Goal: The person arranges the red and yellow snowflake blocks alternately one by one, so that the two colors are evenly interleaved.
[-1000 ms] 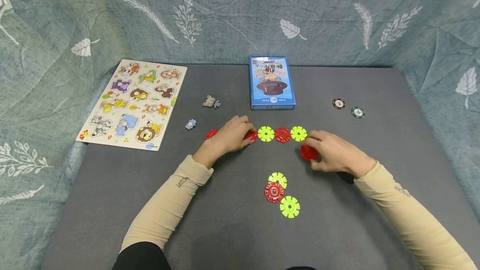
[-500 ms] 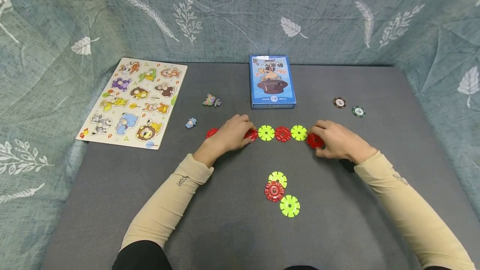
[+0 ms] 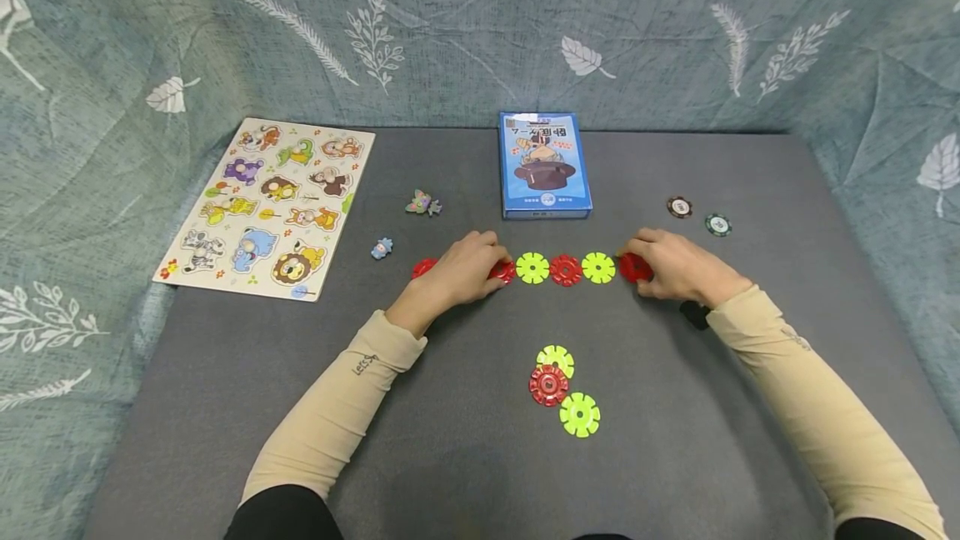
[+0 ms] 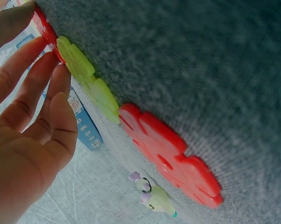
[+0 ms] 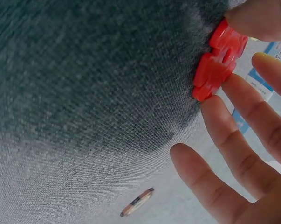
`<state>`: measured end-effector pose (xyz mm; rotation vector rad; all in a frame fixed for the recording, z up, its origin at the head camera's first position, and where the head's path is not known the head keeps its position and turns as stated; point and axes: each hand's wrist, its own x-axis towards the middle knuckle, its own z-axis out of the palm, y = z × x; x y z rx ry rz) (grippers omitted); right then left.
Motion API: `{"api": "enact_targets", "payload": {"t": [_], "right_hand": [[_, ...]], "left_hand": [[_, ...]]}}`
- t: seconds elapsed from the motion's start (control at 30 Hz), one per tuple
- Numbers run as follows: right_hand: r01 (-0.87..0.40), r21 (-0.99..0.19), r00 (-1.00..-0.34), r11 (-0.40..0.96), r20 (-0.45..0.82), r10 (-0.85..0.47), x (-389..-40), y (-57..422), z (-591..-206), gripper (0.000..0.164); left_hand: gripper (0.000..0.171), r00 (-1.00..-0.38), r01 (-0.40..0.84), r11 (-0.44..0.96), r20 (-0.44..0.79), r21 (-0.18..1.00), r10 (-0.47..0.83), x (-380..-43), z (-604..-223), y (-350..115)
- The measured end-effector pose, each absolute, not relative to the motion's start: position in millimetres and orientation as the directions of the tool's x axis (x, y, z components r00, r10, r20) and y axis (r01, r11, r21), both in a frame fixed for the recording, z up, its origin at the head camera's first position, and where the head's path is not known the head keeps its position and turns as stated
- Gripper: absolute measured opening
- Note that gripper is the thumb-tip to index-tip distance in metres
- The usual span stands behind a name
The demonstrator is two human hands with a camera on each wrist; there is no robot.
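Note:
A row of notched plastic discs, red and yellow-green by turns, lies across the middle of the table. My right hand (image 3: 675, 267) holds a red disc (image 3: 634, 267) flat at the row's right end, thumb on its near edge and fingers on the far side. Along the row, my left hand (image 3: 467, 268) holds another red disc (image 3: 502, 271) between thumb and fingers. Between the hands lie a yellow-green disc (image 3: 532, 267), a red disc (image 3: 566, 271) and a second yellow-green disc (image 3: 598, 267). The left wrist view shows a yellow-green disc (image 4: 86, 77) and the end red disc (image 4: 166, 156).
Nearer me are loose discs: a red disc (image 3: 548, 385) overlapping a yellow-green disc (image 3: 556, 357), with another yellow-green disc (image 3: 580, 415) beside. Behind the row stand a blue game box (image 3: 546, 165), an animal puzzle board (image 3: 262, 207), small figures (image 3: 382, 248) and two poker chips (image 3: 679, 207).
My right hand has moved away from me and slightly right, bringing its red disc up into line with the row. The left hand has stayed in place on its disc.

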<state>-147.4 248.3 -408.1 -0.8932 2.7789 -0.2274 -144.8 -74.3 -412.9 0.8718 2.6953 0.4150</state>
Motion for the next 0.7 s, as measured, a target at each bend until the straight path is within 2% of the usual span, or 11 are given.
{"api": "enact_targets", "payload": {"t": [0.5,0.7], "right_hand": [[-0.557,-0.195,-0.798,0.807,-0.145,-0.586,-142.3,248.7,-411.2,0.045],[-0.622,-0.188,-0.769,0.760,-0.035,-0.638,-137.7,245.7,-405.4,0.039]], "left_hand": [[0.033,-0.783,0.511,0.783,-0.183,0.355,0.595,-144.2,-412.5,-74.0],[0.033,-0.783,0.508,0.785,-0.189,0.356,0.592,-145.1,-412.3,-73.6]]}}
